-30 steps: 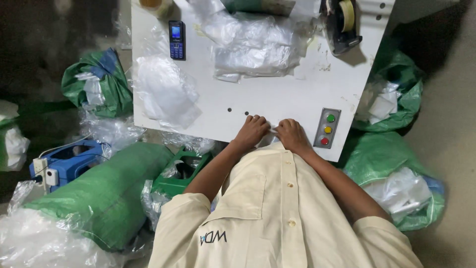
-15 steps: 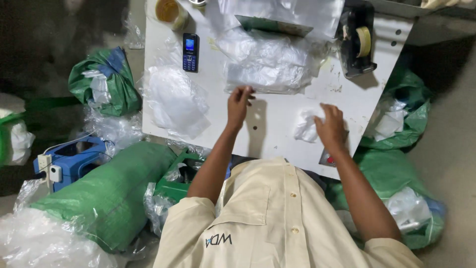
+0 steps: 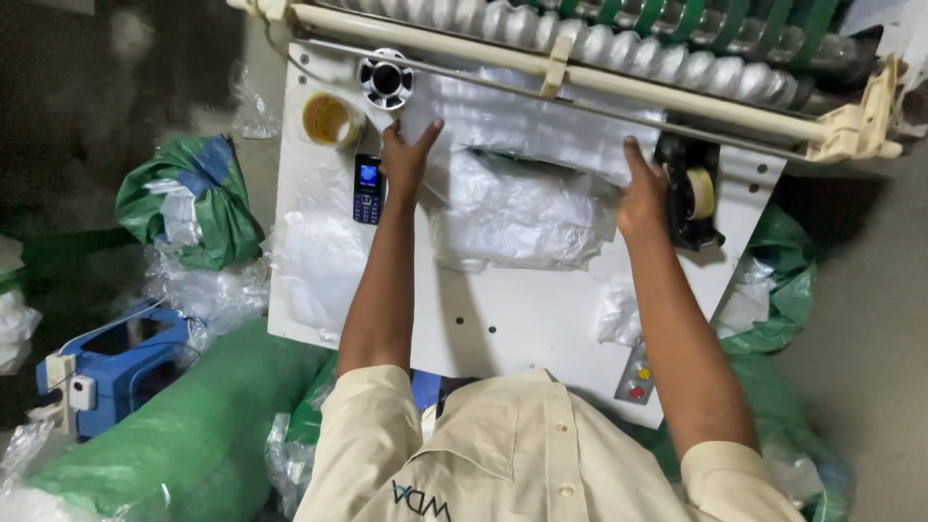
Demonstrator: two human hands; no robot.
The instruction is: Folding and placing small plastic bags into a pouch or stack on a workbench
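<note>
Both my arms reach across a white work table [image 3: 522, 319]. My left hand [image 3: 406, 159] rests with spread fingers on the left edge of a clear plastic sheet [image 3: 527, 130] that hangs from the roller machine [image 3: 599, 48] at the far side. My right hand [image 3: 643, 193] presses on the sheet's right edge. A stack of clear plastic bags [image 3: 517, 213] lies on the table between my hands. A small dark mobile phone [image 3: 366, 188] lies just left of my left hand.
A yellow tape roll [image 3: 329, 119] and a black-white spool [image 3: 387, 79] sit at the table's far left. A black tape dispenser [image 3: 689, 188] stands right of my right hand. A button panel [image 3: 636, 379] is at the near right. Green sacks [image 3: 188, 198] and a blue device [image 3: 116, 362] crowd the floor.
Both hands have moved from the table's near edge to the far side and now press on the hanging plastic sheet. The view has tilted up, showing the roller machine.
</note>
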